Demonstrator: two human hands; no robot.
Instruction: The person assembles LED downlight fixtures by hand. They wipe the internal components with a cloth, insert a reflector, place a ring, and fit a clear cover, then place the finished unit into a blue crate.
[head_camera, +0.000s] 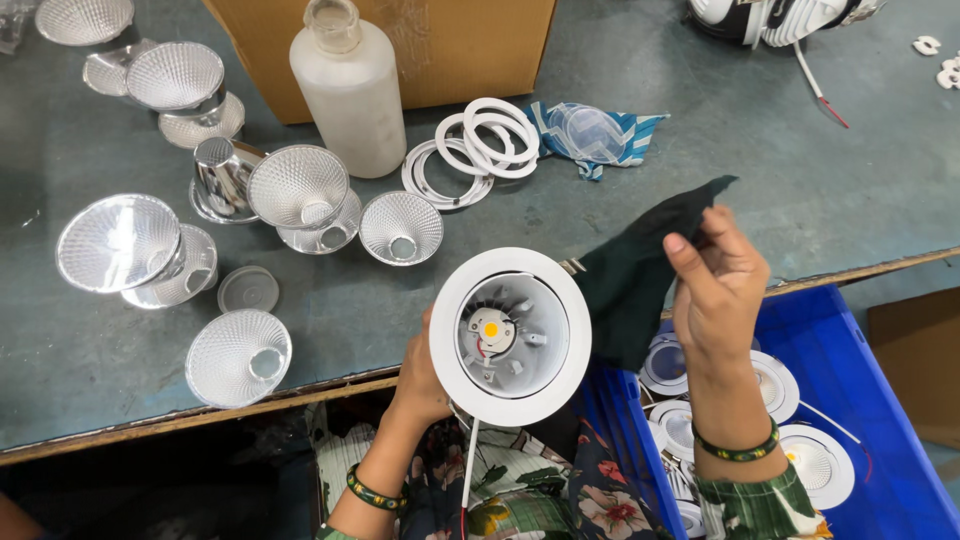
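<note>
Left hand: gripping the white downlight housing from behind, over the table edge.
Right hand: pinching a soft dark cloth.
Handling: housing probably rigid and light; gripping the rim seems safest.

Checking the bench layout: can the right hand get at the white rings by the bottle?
Probably yes: the right hand holds only a dark cloth, and bare table lies between it and the white rings.

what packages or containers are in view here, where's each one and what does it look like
Cardboard box: back of the table, brown, rectangular, taped.
Bottle: before the box, frosted white plastic, upright, cap off.
Blue bin: lower right beside the table, rectangular, holding white round lamps.
No labels, signs or screens show.
</note>
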